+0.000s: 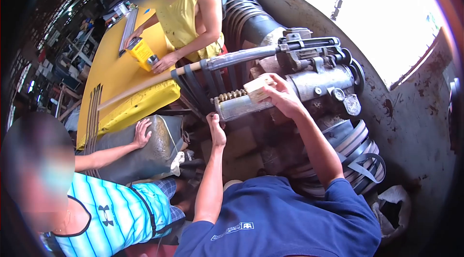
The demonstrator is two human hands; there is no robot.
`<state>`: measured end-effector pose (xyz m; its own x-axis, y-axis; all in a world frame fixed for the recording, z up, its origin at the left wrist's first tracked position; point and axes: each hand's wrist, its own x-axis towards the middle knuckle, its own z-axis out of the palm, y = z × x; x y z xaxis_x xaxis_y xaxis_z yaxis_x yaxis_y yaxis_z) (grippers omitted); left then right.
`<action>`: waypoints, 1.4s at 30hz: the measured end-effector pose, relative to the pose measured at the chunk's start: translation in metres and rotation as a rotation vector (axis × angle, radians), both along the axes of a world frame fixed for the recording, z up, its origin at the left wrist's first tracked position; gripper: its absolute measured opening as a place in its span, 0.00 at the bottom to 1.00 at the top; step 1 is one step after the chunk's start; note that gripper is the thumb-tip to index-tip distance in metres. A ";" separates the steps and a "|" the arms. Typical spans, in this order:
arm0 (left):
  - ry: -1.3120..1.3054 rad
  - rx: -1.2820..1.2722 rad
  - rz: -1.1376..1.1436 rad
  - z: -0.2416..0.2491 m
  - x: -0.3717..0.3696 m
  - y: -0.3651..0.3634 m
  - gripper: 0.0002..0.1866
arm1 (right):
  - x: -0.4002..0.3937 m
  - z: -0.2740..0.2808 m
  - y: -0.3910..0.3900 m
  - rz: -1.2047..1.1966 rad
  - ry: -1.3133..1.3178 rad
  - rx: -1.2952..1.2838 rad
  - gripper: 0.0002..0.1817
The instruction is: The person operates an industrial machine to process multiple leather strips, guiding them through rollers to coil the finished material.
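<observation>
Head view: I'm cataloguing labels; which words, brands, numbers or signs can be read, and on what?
No words are readable.
Yellow rectangular can: dark lettering, too blurred.
Navy cloth shirt: white print and logo, too small.
Striped turquoise sleeveless top: Under Armour-like emblem, no words.
Yellow tabletop cover: faint marks, unreadable.

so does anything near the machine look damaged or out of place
The wall right of the machine has dark patches, as if its surface were worn, and the straps below look untidy, splaying unevenly. No spill shows.
</observation>
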<state>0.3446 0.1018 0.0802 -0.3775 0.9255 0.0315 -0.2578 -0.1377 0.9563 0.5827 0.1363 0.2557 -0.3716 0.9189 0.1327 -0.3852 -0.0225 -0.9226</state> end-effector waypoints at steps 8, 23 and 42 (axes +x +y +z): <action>-0.192 0.033 -0.167 0.011 -0.017 -0.008 0.33 | -0.092 0.018 0.017 0.139 -0.618 0.440 0.28; -0.214 -0.040 -0.360 0.130 -0.016 -0.019 0.30 | -0.166 -0.023 0.026 -0.245 -1.119 1.271 0.17; 1.866 0.202 -1.225 0.273 0.051 0.065 0.09 | -0.111 -0.041 -0.090 -0.236 -0.981 1.012 0.29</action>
<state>0.3954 0.1670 0.3530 0.7566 0.5553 -0.3452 0.6285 -0.7633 0.1496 0.4713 0.0463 0.2145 -0.5491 0.6374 0.5406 0.5049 0.7684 -0.3932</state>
